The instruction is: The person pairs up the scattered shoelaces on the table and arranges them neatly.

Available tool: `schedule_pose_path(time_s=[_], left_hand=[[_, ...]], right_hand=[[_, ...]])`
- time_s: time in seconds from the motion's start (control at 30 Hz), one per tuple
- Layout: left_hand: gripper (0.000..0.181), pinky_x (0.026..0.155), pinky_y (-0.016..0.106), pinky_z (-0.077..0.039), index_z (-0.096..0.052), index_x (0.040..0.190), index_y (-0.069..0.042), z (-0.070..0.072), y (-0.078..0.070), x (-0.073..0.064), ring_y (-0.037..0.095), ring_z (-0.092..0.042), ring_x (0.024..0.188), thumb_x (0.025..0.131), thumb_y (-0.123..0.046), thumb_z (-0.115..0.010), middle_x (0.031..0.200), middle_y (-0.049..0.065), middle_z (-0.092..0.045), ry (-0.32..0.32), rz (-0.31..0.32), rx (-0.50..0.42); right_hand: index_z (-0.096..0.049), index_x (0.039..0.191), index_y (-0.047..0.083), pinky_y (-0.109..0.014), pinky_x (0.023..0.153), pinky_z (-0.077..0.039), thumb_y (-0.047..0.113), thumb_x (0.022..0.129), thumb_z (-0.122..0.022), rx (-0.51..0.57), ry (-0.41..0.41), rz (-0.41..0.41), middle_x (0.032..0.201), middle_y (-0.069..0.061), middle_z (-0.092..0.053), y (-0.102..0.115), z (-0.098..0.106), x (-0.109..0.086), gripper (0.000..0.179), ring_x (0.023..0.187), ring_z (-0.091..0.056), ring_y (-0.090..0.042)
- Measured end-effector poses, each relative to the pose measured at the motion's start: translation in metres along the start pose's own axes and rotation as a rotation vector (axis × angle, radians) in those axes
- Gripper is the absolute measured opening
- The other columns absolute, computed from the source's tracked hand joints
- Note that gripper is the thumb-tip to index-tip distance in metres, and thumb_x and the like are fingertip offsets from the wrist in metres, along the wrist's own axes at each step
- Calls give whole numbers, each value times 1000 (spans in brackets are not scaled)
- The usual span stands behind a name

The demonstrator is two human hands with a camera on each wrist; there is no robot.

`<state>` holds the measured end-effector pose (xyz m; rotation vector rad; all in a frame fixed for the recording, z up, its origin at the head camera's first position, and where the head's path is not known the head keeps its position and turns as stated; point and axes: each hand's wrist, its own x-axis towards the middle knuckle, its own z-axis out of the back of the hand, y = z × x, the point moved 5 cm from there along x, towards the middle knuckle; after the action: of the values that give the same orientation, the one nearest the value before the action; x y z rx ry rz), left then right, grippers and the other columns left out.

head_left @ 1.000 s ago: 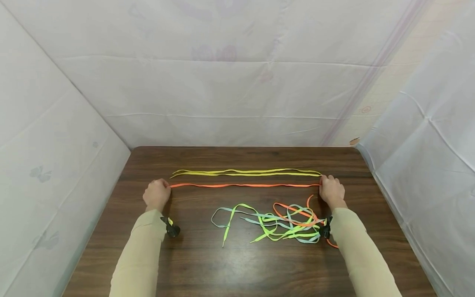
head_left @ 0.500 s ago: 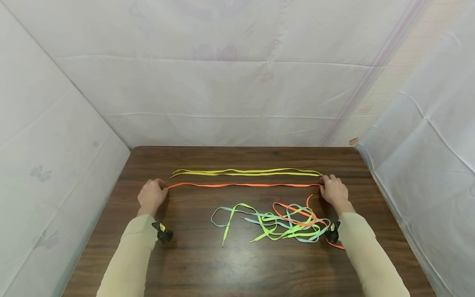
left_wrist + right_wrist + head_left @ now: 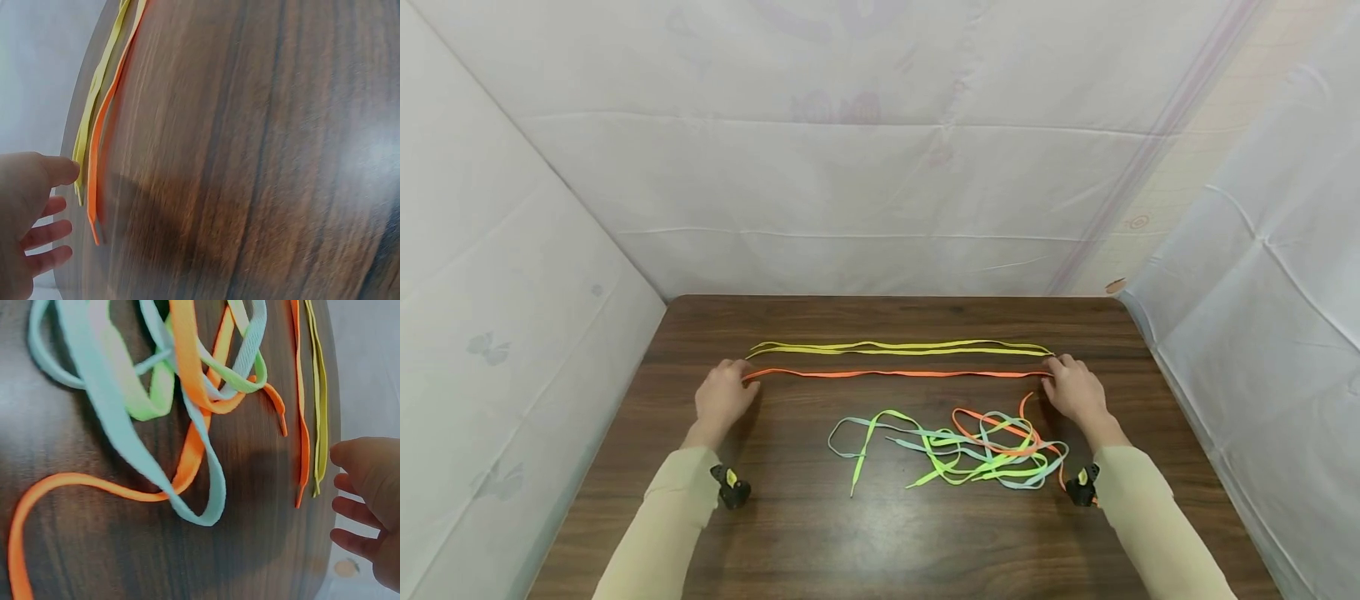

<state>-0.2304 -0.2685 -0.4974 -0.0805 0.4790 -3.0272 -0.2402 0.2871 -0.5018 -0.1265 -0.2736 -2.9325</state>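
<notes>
An orange shoelace (image 3: 895, 375) lies stretched from side to side on the brown table, in front of two yellow shoelaces (image 3: 895, 352). My left hand (image 3: 722, 398) is over the orange lace's left end, thumb and fingers apart. In the left wrist view that orange lace tip (image 3: 92, 215) lies free beside the left hand (image 3: 28, 219). At the other end, my right hand (image 3: 1075, 393) has its fingers loosely bent and apart. The right wrist view shows the orange and yellow tips free, near the right hand (image 3: 375, 494) but held by neither finger nor thumb.
A loose tangle of green, pale blue and orange shoelaces (image 3: 992, 450) lies nearer me, right of the middle. One orange strand (image 3: 81, 480) runs out of it beneath my right wrist. The wood-grain table (image 3: 820, 533) meets white sheeting (image 3: 880, 183) at the back and sides.
Both hands pinched the orange lace's ends earlier; now their fingers have spread and the ends lie loose. The left hand went slightly left, then back right; the right hand shifted a little right.
</notes>
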Motion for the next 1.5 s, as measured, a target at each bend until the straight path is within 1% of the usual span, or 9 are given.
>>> schedule_pose_path(time_s=[0.13,0.23,0.47,0.6,0.77,0.97,1.13,1.27,1.5], left_hand=[[33,66,52,-48,-62,109,-5,-4,-11,-4,38,-57,96,80,-20,-68,111,19,-58,-25,-43,-5],[32,66,51,-48,-63,108,-5,-6,-21,-7,39,-58,96,79,-19,-69,113,20,-58,-46,-84,-10],[31,68,49,-50,-65,106,-7,-11,-52,-13,35,-60,94,78,-20,-71,110,17,-60,-66,-177,13],[30,67,46,-50,-66,104,-8,-14,-71,-16,33,-60,91,77,-19,-73,105,14,-62,-73,-236,2],[30,68,43,-51,-66,103,-10,-20,-94,-18,29,-60,89,76,-19,-73,104,12,-62,-69,-287,-17],[28,69,41,-50,-66,103,-12,-33,-121,-21,26,-60,89,76,-19,-73,103,7,-62,-54,-344,-42],[27,70,37,-50,-66,103,-13,-45,-147,-26,22,-60,92,77,-19,-73,103,4,-62,-29,-440,-77],[27,74,34,-51,-66,103,-14,-53,-168,-30,20,-59,95,78,-20,-72,104,2,-62,-4,-517,-88],[25,82,34,-49,-66,104,-14,-64,-202,-36,18,-58,100,80,-21,-70,105,0,-62,15,-646,-70]], right_hand=[[-60,108,3,-51,67,-47,15,86,-61,2,-24,40,103,-22,-57,7,2,-9,25,87,-56,-39],[-60,107,3,-51,66,-47,15,85,-62,11,-23,44,100,-21,-58,10,2,-15,25,85,-57,-39],[-62,104,4,-50,64,-48,13,83,-65,36,-37,57,97,-18,-60,13,0,-30,23,84,-58,-37],[-62,102,5,-49,63,-48,13,82,-66,48,-34,58,96,-18,-60,15,-1,-37,22,82,-58,-36],[-63,101,4,-45,58,-48,11,81,-67,62,-29,57,93,-16,-60,18,-1,-45,21,77,-58,-34],[-63,101,4,-43,57,-47,11,80,-67,82,-25,47,90,-14,-61,23,-3,-53,22,74,-58,-31],[-63,100,5,-39,55,-46,13,81,-67,97,-4,27,91,-14,-61,23,-7,-58,21,70,-58,-27],[-63,98,5,-38,55,-45,14,81,-67,110,35,22,87,-11,-60,24,-11,-61,19,69,-57,-24],[-61,88,8,-28,50,-35,18,82,-66,112,86,6,74,-1,-51,28,-17,-63,13,59,-43,-12]])
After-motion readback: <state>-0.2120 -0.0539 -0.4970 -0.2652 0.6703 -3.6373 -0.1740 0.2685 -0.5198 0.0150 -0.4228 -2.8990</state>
